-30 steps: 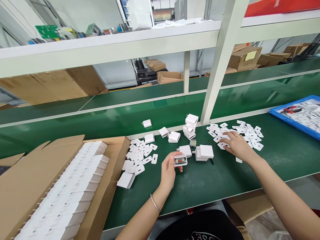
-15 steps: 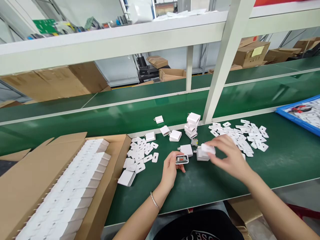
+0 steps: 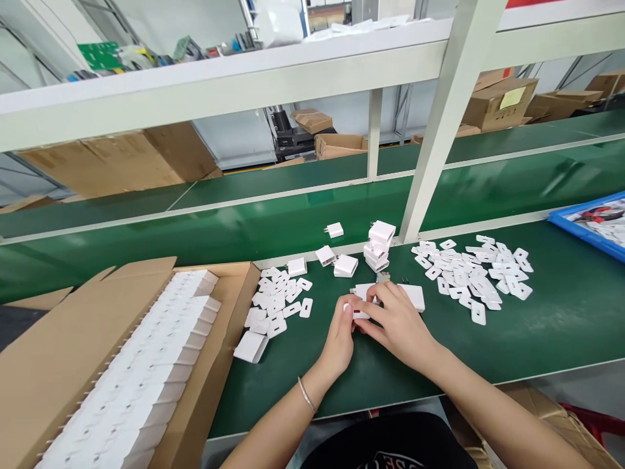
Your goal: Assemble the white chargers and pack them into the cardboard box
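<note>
My left hand [image 3: 339, 339] grips a small white charger body [image 3: 355, 311] just above the green bench mat [image 3: 537, 326]. My right hand [image 3: 398, 322] has closed over the same charger from the right, its fingers pressed on the charger's open end; a small white cover plate it brought over is hidden under them. More white charger bodies [image 3: 413, 296] lie just behind my hands, and a short stack [image 3: 378, 246] stands by the post. Loose white cover plates lie in a pile on the right [image 3: 476, 273] and another on the left [image 3: 278, 299].
An open cardboard box [image 3: 215, 365] of packed white chargers sits at the left. A green conveyor belt [image 3: 195, 234] runs behind the bench, carrying one white charger [image 3: 334, 229]. A white frame post [image 3: 439, 130] rises mid-bench. A blue tray [image 3: 593, 225] sits far right.
My right hand left the right-hand pile with a white cover plate and moved left onto the charger in my left hand. The charger on the belt moved right.
</note>
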Action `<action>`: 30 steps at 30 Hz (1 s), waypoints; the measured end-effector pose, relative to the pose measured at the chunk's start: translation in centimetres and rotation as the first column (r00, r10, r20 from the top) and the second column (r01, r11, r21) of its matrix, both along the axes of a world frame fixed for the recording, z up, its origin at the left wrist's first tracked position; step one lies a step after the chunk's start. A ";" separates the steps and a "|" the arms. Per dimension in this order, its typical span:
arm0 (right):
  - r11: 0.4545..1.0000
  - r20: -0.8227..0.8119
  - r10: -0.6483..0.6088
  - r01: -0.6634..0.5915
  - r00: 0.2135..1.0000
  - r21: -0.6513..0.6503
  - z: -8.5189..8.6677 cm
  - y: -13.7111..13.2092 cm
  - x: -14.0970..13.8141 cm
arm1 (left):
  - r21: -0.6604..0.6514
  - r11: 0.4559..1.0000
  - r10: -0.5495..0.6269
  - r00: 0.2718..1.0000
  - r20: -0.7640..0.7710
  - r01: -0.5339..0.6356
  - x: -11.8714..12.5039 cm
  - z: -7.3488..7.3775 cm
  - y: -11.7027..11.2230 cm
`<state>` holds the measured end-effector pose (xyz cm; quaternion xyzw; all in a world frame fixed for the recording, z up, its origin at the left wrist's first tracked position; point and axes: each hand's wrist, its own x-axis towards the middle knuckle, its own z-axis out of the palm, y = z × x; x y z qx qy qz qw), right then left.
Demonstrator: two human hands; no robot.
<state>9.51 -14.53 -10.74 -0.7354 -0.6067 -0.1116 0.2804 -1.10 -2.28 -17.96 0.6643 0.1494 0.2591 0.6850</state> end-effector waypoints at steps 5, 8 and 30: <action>0.995 -0.422 -0.084 0.096 0.903 0.008 -0.4 -0.2 -0.7 | 0.169 0.985 0.018 0.990 0.141 -0.042 -0.8 0.0 -0.3; 0.998 -0.621 -0.067 0.061 0.781 -0.032 -0.6 -0.1 -1.3 | 0.283 0.954 0.025 0.966 0.257 -0.099 -1.1 -0.3 -0.4; 0.998 -0.667 -0.016 -0.029 0.745 -0.056 0.7 -1.1 -3.0 | 0.350 0.933 -0.079 0.899 0.430 -0.086 -2.0 0.2 -0.1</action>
